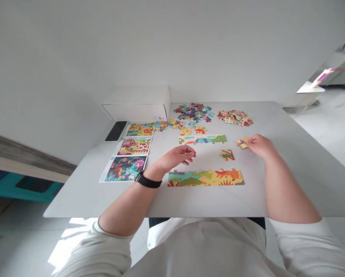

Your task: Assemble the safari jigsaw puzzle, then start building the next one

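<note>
The left hand [178,157] is half open and empty. The right hand [260,145] touches puzzle pieces [242,144]; its grip I cannot tell.

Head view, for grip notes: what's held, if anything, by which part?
Right hand touches a multicoloured flat puzzle piece at its right edge; whether gripped is unclear. Left hand appears empty.

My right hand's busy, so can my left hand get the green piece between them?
Likely yes: your left hand looks empty, and bare tabletop leaves the way to the green piece free; your right hand sits past it.
</note>
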